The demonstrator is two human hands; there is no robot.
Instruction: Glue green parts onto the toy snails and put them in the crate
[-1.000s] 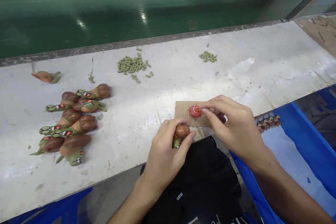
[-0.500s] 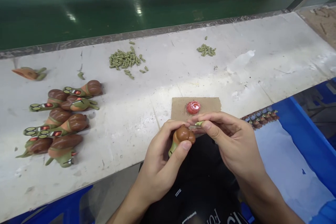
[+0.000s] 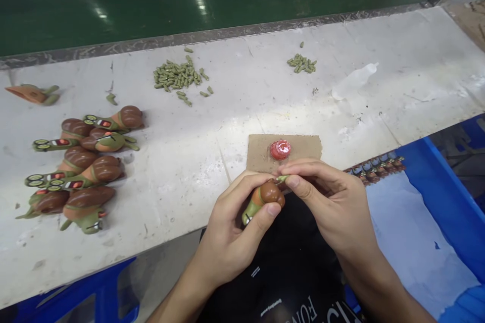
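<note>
My left hand [image 3: 238, 232] is closed around a snail figurine [image 3: 271, 193] with a brown shell and a green head pointing down toward my palm. Between the thumb and fingertips of my right hand [image 3: 333, 197] is a small green peg [image 3: 281, 178], its tip at the figurine's upper side. Whether the peg touches the figurine I cannot tell. Just beyond my hands lies a cardboard piece [image 3: 306, 147] bearing a glossy red blob [image 3: 280, 149]. At the left of the table, several similar snail figurines [image 3: 91, 174] lie in a group.
On the white table [image 3: 182, 161] are a large pile of green pegs [image 3: 176, 75], a smaller peg pile [image 3: 302, 63], a white translucent bottle [image 3: 354, 81] and an orange-green part [image 3: 34, 94]. A blue crate [image 3: 454, 197] with paper and a row of small figures stands at right.
My right hand has brought the green peg left, closer to the snail figurine. The figurine has turned slightly, showing more of its green head. The camera view has shifted a little.
</note>
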